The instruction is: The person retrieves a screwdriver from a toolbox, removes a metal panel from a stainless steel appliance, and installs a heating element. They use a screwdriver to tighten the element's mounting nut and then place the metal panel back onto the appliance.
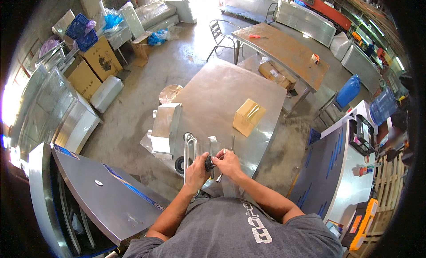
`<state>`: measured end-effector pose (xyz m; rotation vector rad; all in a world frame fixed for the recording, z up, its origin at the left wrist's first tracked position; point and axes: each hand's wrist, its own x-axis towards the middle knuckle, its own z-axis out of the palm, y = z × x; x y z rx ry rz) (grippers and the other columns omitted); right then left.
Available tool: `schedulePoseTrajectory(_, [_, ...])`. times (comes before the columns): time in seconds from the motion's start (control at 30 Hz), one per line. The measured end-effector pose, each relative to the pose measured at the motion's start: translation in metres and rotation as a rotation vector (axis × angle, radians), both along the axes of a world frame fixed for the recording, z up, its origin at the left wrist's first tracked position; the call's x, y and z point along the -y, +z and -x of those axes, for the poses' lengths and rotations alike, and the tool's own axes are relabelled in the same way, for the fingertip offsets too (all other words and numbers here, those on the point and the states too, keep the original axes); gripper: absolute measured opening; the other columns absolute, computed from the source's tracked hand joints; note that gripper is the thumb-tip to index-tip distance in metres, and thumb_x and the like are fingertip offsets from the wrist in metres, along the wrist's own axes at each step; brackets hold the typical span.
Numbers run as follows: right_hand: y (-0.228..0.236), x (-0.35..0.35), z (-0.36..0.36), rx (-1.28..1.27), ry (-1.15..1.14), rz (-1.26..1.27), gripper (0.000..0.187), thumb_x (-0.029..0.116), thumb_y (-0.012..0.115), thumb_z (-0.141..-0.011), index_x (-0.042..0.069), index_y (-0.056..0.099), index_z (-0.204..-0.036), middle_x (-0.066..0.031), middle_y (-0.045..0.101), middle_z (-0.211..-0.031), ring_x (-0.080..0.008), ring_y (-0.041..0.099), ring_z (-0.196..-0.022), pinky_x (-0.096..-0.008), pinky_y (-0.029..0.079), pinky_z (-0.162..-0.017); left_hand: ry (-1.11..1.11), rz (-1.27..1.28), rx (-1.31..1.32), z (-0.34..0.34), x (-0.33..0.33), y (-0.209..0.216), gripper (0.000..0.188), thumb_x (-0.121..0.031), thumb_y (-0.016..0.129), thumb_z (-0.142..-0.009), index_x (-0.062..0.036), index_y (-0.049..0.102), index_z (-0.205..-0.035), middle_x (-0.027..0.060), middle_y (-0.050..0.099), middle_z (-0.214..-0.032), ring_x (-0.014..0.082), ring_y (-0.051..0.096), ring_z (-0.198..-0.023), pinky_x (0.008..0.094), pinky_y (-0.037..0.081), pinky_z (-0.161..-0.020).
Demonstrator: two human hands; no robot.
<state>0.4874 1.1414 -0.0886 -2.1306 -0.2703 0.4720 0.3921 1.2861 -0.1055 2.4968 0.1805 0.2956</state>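
Observation:
At the near edge of the metal table (213,87), my left hand (198,170) is closed on a small black round fitting (209,164). My right hand (228,164) is closed too, its fingertips pinched against the fitting's right side. A slim shiny metal piece (219,178) shows below the right fingers; how it is held is hidden. Beside the left hand lies a bent looped metal tube (191,144), with a black ring (179,165) to its left. Thin metal parts (212,141) lie just beyond the hands.
A stainless steel box (166,129) with short pipe stubs stands at the table's left, near a round metal disc (170,94). A cardboard box (249,117) sits to the right. Close by are a steel cabinet (106,191) on the left and a counter (330,169) on the right.

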Motion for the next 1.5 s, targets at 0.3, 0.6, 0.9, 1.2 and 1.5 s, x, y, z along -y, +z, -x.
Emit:
schedulePoseTrajectory(0.3, [-0.04, 0.0, 0.01, -0.28, -0.248, -0.347, 0.039, 0.022, 0.085, -0.081, 0.0, 0.06, -0.1, -0.0088, 0.068, -0.083, -0.0171, 0.065, -0.076, -0.033, 0.053, -0.065, -0.021, -0.04, 0.019, -0.001, 0.003, -0.001, 0.063, -0.013, 0.076, -0.079, -0.0114, 0.049, -0.136, 0.0173, 0.064, -0.107, 0.04, 0.069, -0.09, 0.049, 0.055, -0.07])
schedulePoseTrajectory(0.6, [-0.047, 0.0, 0.008, -0.349, -0.319, -0.366, 0.051, 0.02, 0.09, -0.077, -0.001, 0.056, -0.108, -0.0068, 0.062, -0.085, -0.0143, 0.058, -0.068, -0.0308, 0.048, -0.056, -0.029, -0.041, -0.018, -0.004, 0.005, -0.011, 0.07, -0.011, 0.081, -0.075, -0.0111, 0.048, -0.136, 0.0164, 0.064, -0.108, 0.0397, 0.068, -0.094, 0.0473, 0.055, -0.072])
schedulePoseTrajectory(0.9, [-0.055, -0.001, 0.005, -0.739, -0.389, -0.477, 0.057, 0.023, 0.092, -0.075, 0.005, 0.051, -0.111, -0.006, 0.063, -0.082, -0.0129, 0.054, -0.055, -0.0294, 0.038, -0.045, -0.003, -0.092, -0.028, -0.003, 0.008, -0.009, 0.073, -0.011, 0.082, -0.073, -0.0109, 0.047, -0.137, 0.0154, 0.063, -0.111, 0.0374, 0.067, -0.099, 0.0458, 0.055, -0.073])
schedulePoseTrajectory(1.2, [-0.064, 0.005, 0.002, -0.684, -0.335, -0.505, 0.059, 0.017, 0.091, -0.076, 0.004, 0.051, -0.117, -0.0053, 0.063, -0.083, -0.0115, 0.054, -0.058, -0.0284, 0.039, -0.048, 0.005, -0.094, -0.019, -0.002, 0.009, -0.013, 0.069, -0.01, 0.079, -0.076, -0.0116, 0.047, -0.137, 0.0155, 0.063, -0.111, 0.038, 0.068, -0.096, 0.0468, 0.056, -0.072])
schedulePoseTrajectory(1.5, [-0.064, -0.007, 0.011, -0.327, -0.328, -0.43, 0.054, 0.014, 0.089, -0.079, -0.001, 0.052, -0.115, -0.0075, 0.064, -0.084, -0.0141, 0.061, -0.069, -0.0314, 0.051, -0.059, -0.002, -0.08, 0.012, -0.002, 0.01, -0.014, 0.063, -0.013, 0.076, -0.081, -0.0113, 0.048, -0.137, 0.0161, 0.065, -0.106, 0.0388, 0.068, -0.092, 0.047, 0.055, -0.068])
